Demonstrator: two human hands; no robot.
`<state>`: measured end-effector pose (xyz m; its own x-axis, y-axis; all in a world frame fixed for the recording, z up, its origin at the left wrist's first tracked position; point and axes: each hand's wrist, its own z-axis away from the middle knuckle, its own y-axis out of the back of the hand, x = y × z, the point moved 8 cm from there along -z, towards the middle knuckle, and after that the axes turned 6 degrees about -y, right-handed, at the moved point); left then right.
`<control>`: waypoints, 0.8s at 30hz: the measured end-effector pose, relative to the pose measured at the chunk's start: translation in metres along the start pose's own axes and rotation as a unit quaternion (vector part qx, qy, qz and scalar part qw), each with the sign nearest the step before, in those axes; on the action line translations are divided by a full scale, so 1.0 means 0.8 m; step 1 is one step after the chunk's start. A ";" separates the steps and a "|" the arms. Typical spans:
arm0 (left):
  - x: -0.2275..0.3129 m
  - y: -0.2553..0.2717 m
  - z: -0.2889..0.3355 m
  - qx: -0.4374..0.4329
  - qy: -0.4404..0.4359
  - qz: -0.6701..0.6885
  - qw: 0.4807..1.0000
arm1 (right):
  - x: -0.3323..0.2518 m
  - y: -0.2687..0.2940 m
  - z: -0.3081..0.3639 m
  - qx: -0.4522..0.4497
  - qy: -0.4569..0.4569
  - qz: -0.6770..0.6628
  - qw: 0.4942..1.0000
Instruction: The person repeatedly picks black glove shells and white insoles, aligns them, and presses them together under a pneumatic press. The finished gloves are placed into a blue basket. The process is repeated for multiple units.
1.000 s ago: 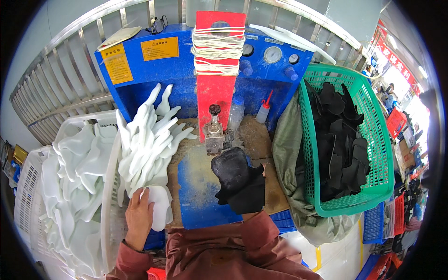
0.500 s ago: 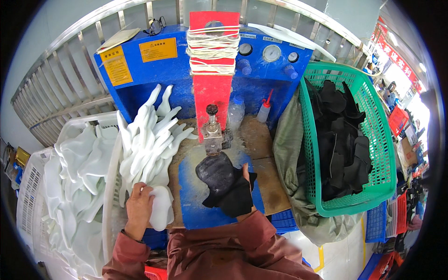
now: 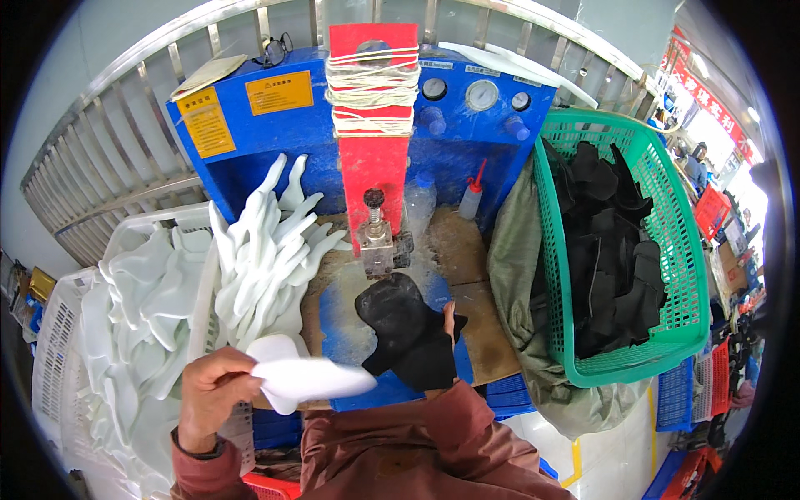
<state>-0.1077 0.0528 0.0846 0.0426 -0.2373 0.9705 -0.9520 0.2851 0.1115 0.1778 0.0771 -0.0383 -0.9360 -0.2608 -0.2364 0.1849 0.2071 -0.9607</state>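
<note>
My left hand pinches a thin white insole-shaped piece by one end, holding it up in front of the worktop; motion blurs it. Another rounded white piece lies just behind it, against the pile. On the blue mat a black, lobed fabric piece lies flat below the metal press head. My right hand grips the right edge of this black piece, its thumb showing beside the edge and most of the fingers hidden beneath.
White pieces are heaped left of the mat, with more in a white basket. A green basket of black pieces stands at right. Behind rises a blue machine with gauges and a red column. A red-tipped bottle stands near its base.
My left hand has lifted a white piece from the pile's near end and moved left and nearer to me. The black piece has shifted slightly right with my right hand.
</note>
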 end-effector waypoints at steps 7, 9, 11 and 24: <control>-0.037 -0.128 -0.074 -0.083 0.000 -0.041 0.996 | 0.043 0.019 0.045 0.158 -0.091 0.096 0.979; -0.038 -0.140 -0.084 -0.066 -0.057 -0.106 0.991 | 0.038 0.010 0.047 0.112 -0.074 0.153 0.979; -0.035 -0.143 -0.087 -0.042 -0.101 -0.179 0.978 | 0.037 0.020 0.052 0.148 -0.082 0.161 0.972; -0.049 -0.147 -0.091 0.010 -0.129 -0.237 0.963 | 0.047 0.079 0.065 0.183 -0.090 0.191 0.960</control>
<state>0.0251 0.0963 0.0487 0.3998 -0.5606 0.7252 -0.8498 0.0699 0.5225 0.1701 0.0314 -0.1156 -0.7172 -0.3981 -0.5720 0.6291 -0.0167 -0.7771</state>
